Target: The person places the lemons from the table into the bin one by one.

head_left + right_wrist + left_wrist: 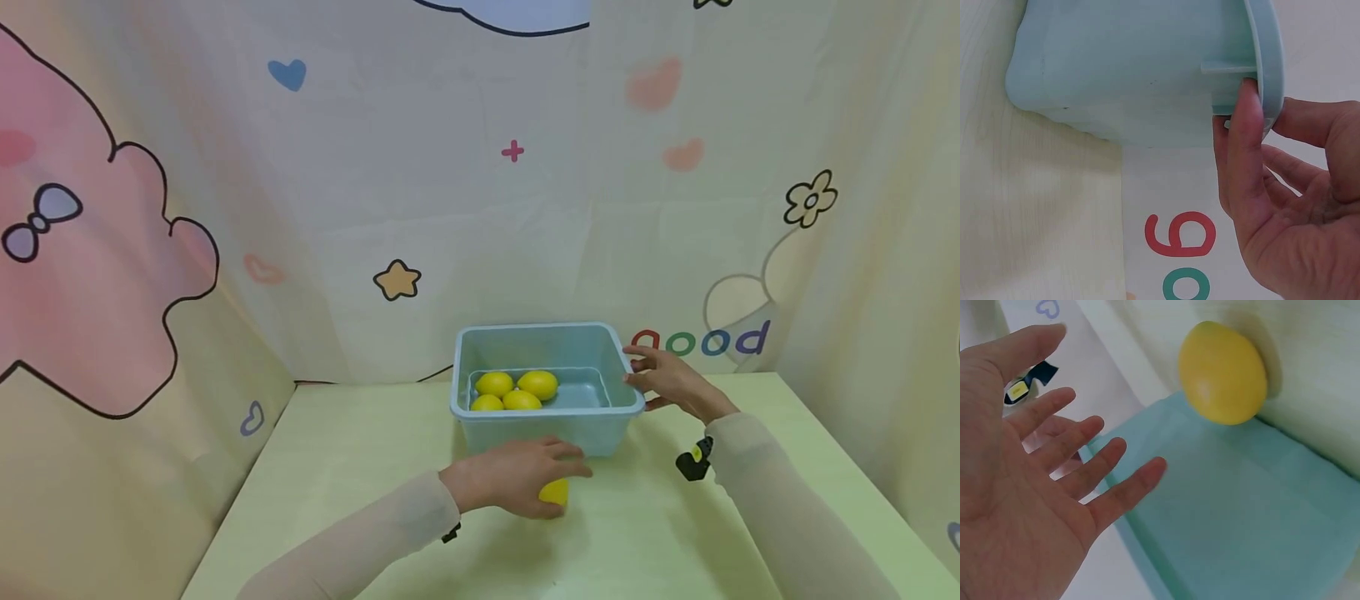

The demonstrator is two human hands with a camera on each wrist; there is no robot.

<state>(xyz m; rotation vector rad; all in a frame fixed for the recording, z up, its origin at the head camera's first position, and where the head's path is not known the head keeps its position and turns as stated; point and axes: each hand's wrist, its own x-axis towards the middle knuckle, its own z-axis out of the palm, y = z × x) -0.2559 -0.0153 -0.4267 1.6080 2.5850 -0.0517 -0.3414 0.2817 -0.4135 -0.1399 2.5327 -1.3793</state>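
Note:
A light blue plastic bin (547,435) stands toward the back of the table with several yellow lemons (537,385) inside, grouped at its left. My right hand (671,383) grips the bin's right rim (1270,62), thumb on one side and fingers under the lip. In front of the bin, my left hand (517,475) hovers with fingers spread and holds nothing. One loose lemon (1222,372) lies on the table before the bin, partly hidden behind the left hand in the head view. In the left wrist view a gap shows between the fingertips (1152,470) and that lemon.
A pale wood-look table (360,467) carries the bin. Printed cloth (420,192) hangs behind it and at both sides, close to the bin's back. Black wrist straps (693,460) show at the sleeves.

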